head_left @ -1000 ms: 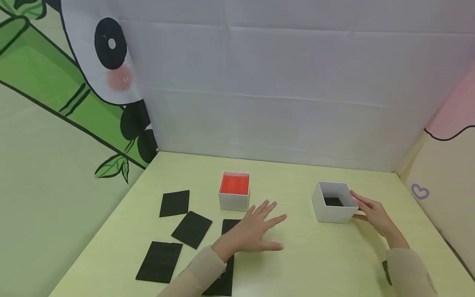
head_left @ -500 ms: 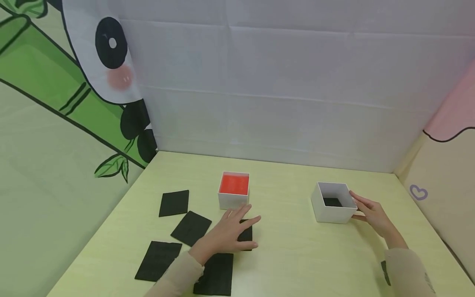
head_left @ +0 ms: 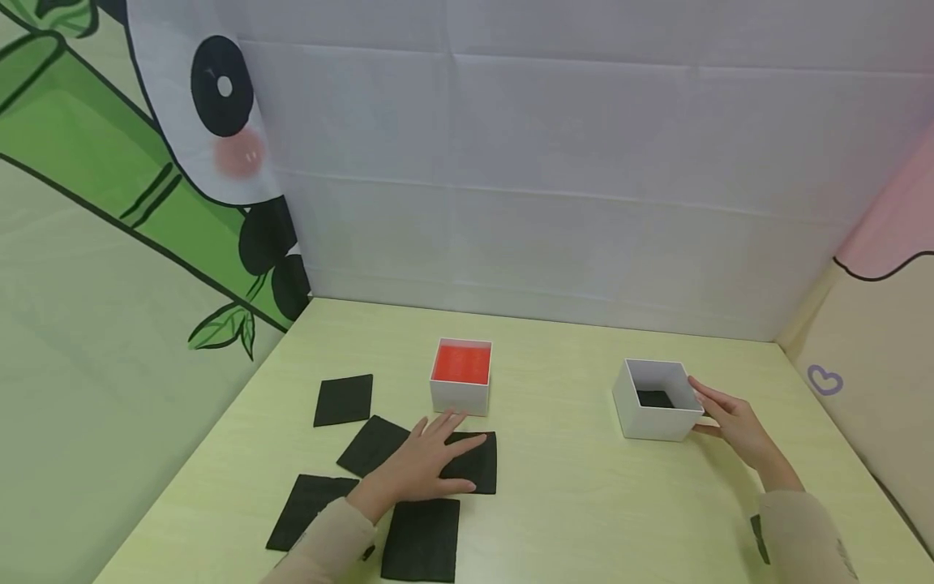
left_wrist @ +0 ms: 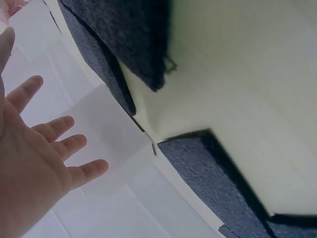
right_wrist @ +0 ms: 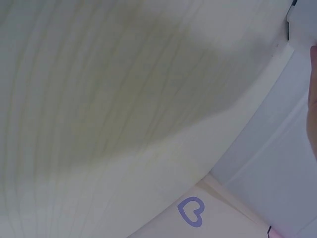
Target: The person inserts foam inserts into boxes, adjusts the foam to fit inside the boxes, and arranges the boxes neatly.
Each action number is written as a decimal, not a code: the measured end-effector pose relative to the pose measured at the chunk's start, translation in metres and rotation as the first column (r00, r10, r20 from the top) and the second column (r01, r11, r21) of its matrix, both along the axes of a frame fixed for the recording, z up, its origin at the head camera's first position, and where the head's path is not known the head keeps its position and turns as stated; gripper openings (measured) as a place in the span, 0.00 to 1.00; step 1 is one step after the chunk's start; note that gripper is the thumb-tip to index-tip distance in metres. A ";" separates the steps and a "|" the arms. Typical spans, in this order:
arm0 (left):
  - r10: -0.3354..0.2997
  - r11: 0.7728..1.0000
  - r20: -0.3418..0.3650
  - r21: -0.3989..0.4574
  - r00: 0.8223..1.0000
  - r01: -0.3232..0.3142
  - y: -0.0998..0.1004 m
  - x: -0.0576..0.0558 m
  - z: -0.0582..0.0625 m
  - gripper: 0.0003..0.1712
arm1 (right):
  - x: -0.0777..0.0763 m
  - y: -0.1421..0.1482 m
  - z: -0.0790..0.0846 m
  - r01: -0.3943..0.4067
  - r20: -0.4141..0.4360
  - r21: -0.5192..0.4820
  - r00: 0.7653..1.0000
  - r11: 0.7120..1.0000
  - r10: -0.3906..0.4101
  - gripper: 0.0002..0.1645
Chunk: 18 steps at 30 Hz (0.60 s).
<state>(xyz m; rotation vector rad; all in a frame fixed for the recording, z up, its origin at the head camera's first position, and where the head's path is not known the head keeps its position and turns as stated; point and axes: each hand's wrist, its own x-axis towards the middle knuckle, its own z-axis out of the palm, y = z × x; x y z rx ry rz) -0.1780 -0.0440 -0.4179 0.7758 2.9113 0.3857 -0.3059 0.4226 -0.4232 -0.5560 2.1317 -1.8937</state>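
My left hand (head_left: 412, 469) hovers with spread fingers over the black square pieces. It overlaps the front-middle square (head_left: 474, 466) and the tilted square (head_left: 370, 442) in the head view. In the left wrist view the same hand (left_wrist: 34, 163) shows its palm, nothing in it, beside dark fabric-like squares (left_wrist: 213, 183) with thick edges. On the right, my right hand (head_left: 743, 430) rests its extended fingers against the right wall of a white open box (head_left: 657, 423), which has a black piece (head_left: 655, 398) lying inside. Only a sliver of this hand (right_wrist: 313, 109) shows in the right wrist view.
A second white box (head_left: 460, 399), red inside, stands behind the left hand. More black squares lie at the back left (head_left: 343, 400), front left (head_left: 310, 507) and nearest the front (head_left: 422, 542). A pale wall (head_left: 547, 203) closes off the table's back edge.
The left hand has moved left across the black squares, uncovering the ones beneath its earlier place. The right hand and both boxes have stayed put.
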 end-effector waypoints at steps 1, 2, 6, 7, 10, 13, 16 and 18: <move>-0.001 1.000 0.000 -0.004 1.000 0.001 -0.001 0.000 0.000 0.38 | 0.000 0.000 0.000 -0.001 -0.001 -0.001 1.000 1.000 0.001 0.25; -0.004 1.000 -0.002 -0.007 1.000 0.004 -0.002 0.000 -0.001 0.38 | 0.000 0.000 0.000 -0.003 -0.003 -0.002 1.000 1.000 0.003 0.25; -0.006 0.999 0.006 -0.036 1.000 0.007 -0.005 -0.001 -0.004 0.36 | 0.000 0.000 0.000 -0.008 -0.005 -0.017 1.000 1.000 0.008 0.25; -0.003 0.999 0.013 -0.050 1.000 0.004 -0.005 -0.001 -0.005 0.36 | 0.000 -0.001 0.000 -0.007 -0.004 -0.019 1.000 1.000 0.007 0.24; 0.011 0.996 0.036 -0.091 0.999 -0.007 -0.007 -0.001 -0.005 0.35 | 0.000 0.000 0.000 -0.002 0.002 -0.018 1.000 1.000 0.002 0.24; 0.022 0.993 0.057 -0.116 0.998 -0.015 -0.008 -0.001 -0.005 0.35 | 0.000 0.000 0.000 0.006 0.004 -0.006 1.000 1.000 -0.006 0.24; 0.026 0.992 0.074 -0.127 0.997 -0.016 -0.009 0.000 -0.006 0.35 | 0.001 0.000 0.000 0.010 0.005 0.010 1.000 1.000 -0.010 0.25; 0.029 0.991 0.081 -0.135 0.996 -0.018 -0.010 0.000 -0.008 0.34 | 0.000 0.001 0.000 0.012 0.006 0.016 1.000 1.000 -0.012 0.25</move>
